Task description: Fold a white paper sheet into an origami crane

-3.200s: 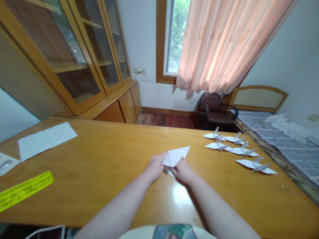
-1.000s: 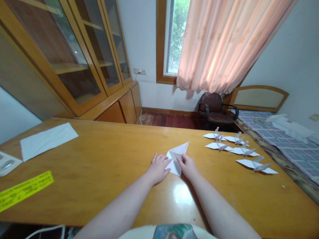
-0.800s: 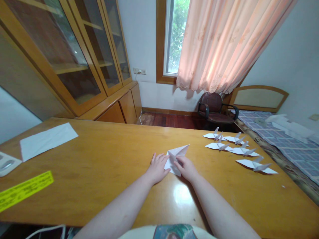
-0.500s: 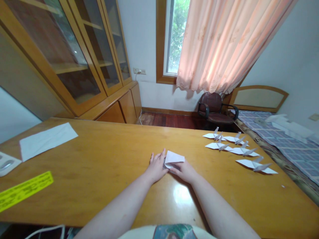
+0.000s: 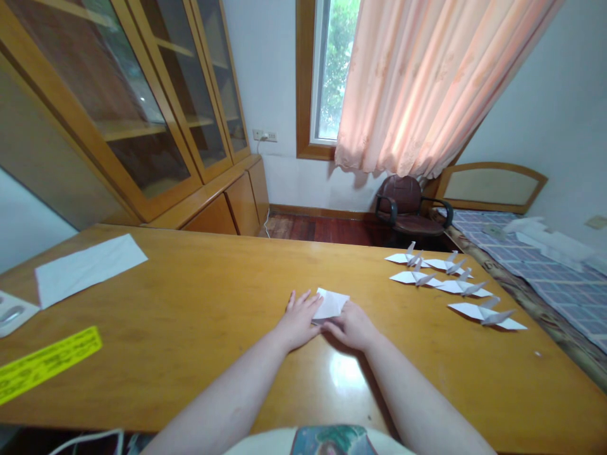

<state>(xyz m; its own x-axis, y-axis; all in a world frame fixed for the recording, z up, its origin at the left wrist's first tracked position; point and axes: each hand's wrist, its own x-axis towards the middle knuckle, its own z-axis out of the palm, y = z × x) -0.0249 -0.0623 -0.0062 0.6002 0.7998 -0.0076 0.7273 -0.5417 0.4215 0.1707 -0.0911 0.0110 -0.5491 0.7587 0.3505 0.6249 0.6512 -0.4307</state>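
Observation:
A small folded sheet of white paper (image 5: 331, 304) lies on the wooden table in front of me, with a flap lying over its top. My left hand (image 5: 298, 320) rests flat over its left edge, fingers stretched out and apart. On the right side, my right hand (image 5: 352, 323) has its fingers curled at the paper's edge, the thumb along the near side. Part of the paper's near edge is hidden by both hands.
Several folded paper cranes (image 5: 488, 314) stand at the table's right. A larger white sheet (image 5: 92, 268), a yellow strip with print (image 5: 52, 363) and a white object (image 5: 14, 313) lie at the left. Beyond the table are a chair (image 5: 403, 202) and a bed (image 5: 531, 253).
The raised flap of the folded paper has come down flatter. My left fingers have moved right, onto the paper; my right hand has barely shifted.

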